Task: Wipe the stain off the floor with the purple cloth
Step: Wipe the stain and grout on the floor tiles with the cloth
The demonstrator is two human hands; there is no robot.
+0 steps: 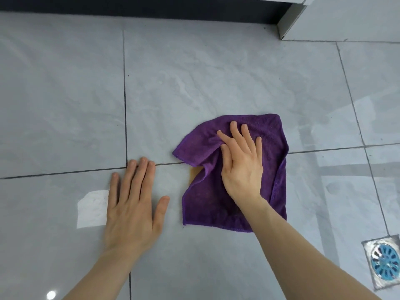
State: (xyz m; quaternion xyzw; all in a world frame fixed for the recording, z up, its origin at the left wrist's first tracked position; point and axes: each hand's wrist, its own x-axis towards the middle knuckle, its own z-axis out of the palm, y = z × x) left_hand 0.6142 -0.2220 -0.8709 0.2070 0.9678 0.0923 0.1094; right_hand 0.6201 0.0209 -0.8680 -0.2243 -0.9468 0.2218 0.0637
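Cloth [236,178], purple and rumpled, lies on the grey floor [65,105] over an orange stain [194,173] peeking at its left edge. Right hand [241,163] presses it flat, fingers spread, pinching nothing. Left hand [134,204] lies open beside it, likely bracing.

Glossy grey tiled floor [194,83] with dark grout lines. Square purple microfibre cloth [216,204] lies rumpled on it. Right hand [241,163] rests flat on the cloth, fingers spread. Left hand [132,204] lies flat on bare tile, just left of the cloth, not touching it. Orange-brown stain [194,173] shows at the cloth's left edge. Square metal floor drain with blue grate [384,263] sits at lower right.
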